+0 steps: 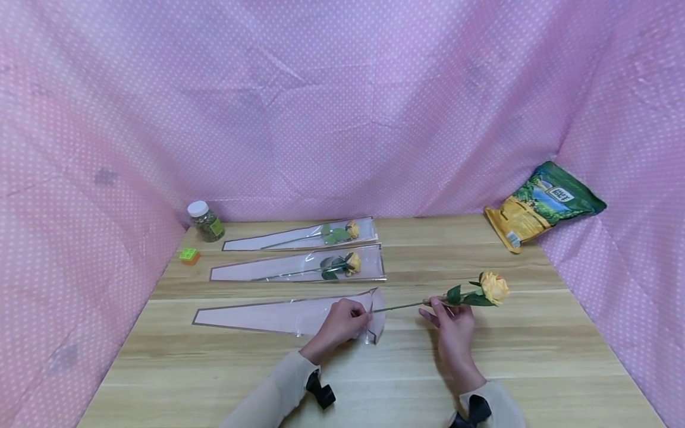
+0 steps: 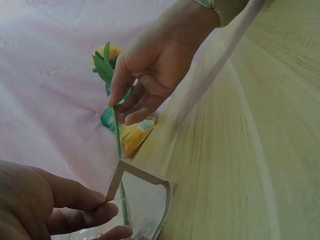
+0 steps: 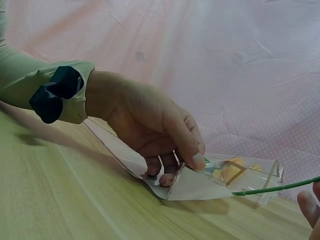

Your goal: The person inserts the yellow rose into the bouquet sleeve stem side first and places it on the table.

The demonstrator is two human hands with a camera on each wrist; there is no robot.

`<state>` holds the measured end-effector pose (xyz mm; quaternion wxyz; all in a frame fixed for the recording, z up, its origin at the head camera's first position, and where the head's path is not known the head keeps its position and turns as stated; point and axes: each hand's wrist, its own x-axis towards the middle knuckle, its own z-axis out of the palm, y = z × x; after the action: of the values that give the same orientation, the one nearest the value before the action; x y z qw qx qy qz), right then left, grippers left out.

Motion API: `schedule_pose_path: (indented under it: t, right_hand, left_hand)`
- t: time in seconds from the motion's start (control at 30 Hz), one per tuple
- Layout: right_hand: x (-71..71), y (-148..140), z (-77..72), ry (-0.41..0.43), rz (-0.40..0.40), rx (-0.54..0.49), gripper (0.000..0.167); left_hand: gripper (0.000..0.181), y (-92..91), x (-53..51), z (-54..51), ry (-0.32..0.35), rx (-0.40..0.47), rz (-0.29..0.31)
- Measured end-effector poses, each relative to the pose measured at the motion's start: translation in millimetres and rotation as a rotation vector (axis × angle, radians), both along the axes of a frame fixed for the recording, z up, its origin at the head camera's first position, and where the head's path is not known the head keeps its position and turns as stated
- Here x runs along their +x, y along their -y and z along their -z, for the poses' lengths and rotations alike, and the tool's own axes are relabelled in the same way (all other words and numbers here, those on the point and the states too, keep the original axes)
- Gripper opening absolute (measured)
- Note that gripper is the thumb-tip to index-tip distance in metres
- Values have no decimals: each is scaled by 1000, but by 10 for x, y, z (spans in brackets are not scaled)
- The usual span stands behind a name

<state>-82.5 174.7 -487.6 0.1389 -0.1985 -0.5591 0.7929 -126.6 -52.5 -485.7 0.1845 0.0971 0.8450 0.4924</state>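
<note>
My left hand point(image 1: 342, 324) pinches the open edge of a long tapered flower sleeve point(image 1: 257, 316), white with a brown border and a clear film side. In the left wrist view the mouth of the sleeve gapes. With thumb and fingers my right hand point(image 1: 456, 333) holds a yellow artificial rose point(image 1: 495, 288) by its green stem point(image 1: 398, 307), just below the leaves. The bloom points right. The stem's lower end lies at the sleeve's mouth, and how deep it reaches is hard to tell. Both hands also show in the left wrist view.
Behind lie two sleeves, a nearer one point(image 1: 289, 274) and a farther one point(image 1: 278, 239), each with a yellow rose inside. At the back left stand a white-lidded jar point(image 1: 207, 223) and small green-orange blocks point(image 1: 189, 256). A green-yellow bag point(image 1: 543, 205) leans at the back right against pink dotted cloth point(image 1: 342, 119).
</note>
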Motion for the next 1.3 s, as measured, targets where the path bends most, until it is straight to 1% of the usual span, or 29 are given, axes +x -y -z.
schedule_pose_path:
  t: [0.2, 0.37, 0.53, 0.63, 0.8, 0.9, 1.13, 1.3]
  right_hand:
    - [-13, -17, 4, 47, -18, 30, 29]
    - [-36, -22, 34, 37, -13, -17, 29]
    - [-54, -23, 62, 19, -26, -68, 33]
    - [-60, -18, 78, 32, -41, -98, 34]
    - [-74, 18, 95, 69, -56, -144, 29]
    - [-83, 48, 98, 79, -58, -154, 28]
    - [-98, 101, 95, 109, -79, -173, 26]
    - [-107, 141, 120, 111, -102, -167, 27]
  left_hand:
    - [19, -8, -27, -8, -26, 2, 46]
    - [20, -41, -53, -8, -41, -7, 79]
    - [18, -74, -79, -21, -63, -21, 93]
    - [18, -90, -93, -21, -89, -19, 103]
    - [19, -112, -112, -2, -135, -14, 123]
    - [18, -122, -122, 5, -141, -9, 132]
    - [18, -143, -139, 9, -131, 14, 137]
    - [17, -156, -146, 8, -132, 23, 140]
